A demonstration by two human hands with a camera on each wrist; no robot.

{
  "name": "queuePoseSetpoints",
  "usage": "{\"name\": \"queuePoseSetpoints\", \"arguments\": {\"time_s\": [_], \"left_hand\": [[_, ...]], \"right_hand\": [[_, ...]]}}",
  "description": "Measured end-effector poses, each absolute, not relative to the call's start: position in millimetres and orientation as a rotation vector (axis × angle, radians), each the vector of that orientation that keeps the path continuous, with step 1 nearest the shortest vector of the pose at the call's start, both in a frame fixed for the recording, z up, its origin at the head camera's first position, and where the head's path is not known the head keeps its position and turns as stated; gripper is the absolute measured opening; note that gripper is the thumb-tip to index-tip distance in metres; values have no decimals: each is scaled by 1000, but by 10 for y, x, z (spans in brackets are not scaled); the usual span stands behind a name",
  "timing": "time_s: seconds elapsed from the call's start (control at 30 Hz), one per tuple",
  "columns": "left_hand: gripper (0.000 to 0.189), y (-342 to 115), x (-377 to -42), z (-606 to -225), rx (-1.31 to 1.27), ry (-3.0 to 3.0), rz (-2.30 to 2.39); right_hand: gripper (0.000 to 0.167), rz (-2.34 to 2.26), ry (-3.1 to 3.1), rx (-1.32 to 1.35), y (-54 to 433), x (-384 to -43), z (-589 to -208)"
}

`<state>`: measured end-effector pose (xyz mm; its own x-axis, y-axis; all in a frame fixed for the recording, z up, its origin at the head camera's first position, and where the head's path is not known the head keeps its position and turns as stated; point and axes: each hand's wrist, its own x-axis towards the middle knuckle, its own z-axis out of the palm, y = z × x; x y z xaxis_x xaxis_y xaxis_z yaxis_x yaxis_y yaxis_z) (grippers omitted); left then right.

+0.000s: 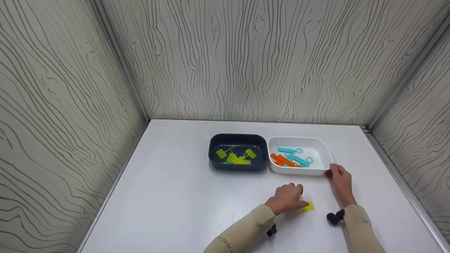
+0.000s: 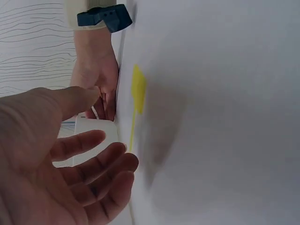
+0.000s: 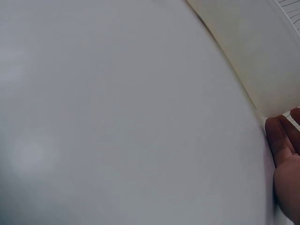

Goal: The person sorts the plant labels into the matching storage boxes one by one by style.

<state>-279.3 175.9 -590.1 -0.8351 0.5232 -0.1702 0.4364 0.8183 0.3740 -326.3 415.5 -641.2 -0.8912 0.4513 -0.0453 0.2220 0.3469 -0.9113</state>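
Note:
A yellow plastic tag (image 1: pixel 309 206) with a thin stem lies on the white table. My left hand (image 1: pixel 289 197) is just over it, fingers loosely bent; in the left wrist view a gap shows between thumb and fingers, and the tag (image 2: pixel 138 89) lies beyond the fingertips, on the table. My right hand (image 1: pixel 341 181) touches the near right corner of a white bin (image 1: pixel 299 171); in the right wrist view its fingers (image 3: pixel 277 138) lie fairly straight against that corner. Inside the bin are several light-blue strips with ring ends (image 1: pixel 300 161) and orange strips (image 1: pixel 283 160).
Left of the white bin and close beside it stands a dark blue bin (image 1: pixel 239 166) holding several yellow-green tags (image 1: pixel 240 160). Wood-patterned panels (image 1: pixel 239 63) enclose the table (image 1: pixel 168 182) at the back and both sides.

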Motion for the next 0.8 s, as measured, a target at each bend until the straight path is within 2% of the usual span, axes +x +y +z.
{"name": "queuePoseSetpoints", "arguments": {"time_s": [0.37,0.6,0.8], "left_hand": [[44,1921,-2677,-6011,770,2806,292],[39,2003,-2621,-6026,695,2778,301],[34,2008,-2617,-6033,741,2804,283]], "right_hand": [[67,1573,-2410,-604,4159,-3284,-6394],[63,1575,-2418,-629,4155,-3275,-6385],[61,1589,-2396,-618,4145,-3285,-6390]]}}
